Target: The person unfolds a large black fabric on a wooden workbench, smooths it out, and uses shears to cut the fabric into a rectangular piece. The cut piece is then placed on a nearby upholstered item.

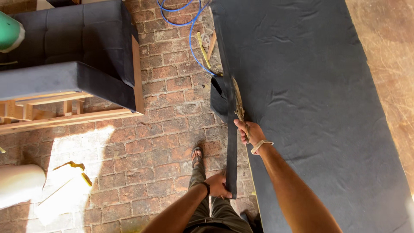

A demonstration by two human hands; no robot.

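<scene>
Gripping dark fabric strip [231, 142], left hand [219, 185] low, right hand [250, 131] higher, brick floor [146, 129]

Left hand [218, 186] is held low near the body, fingers curled shut in a grip, dark band worn on wrist. Right arm is stretched forward, right hand [250, 132] closed in a fist-like grip, light band worn on wrist.
</scene>
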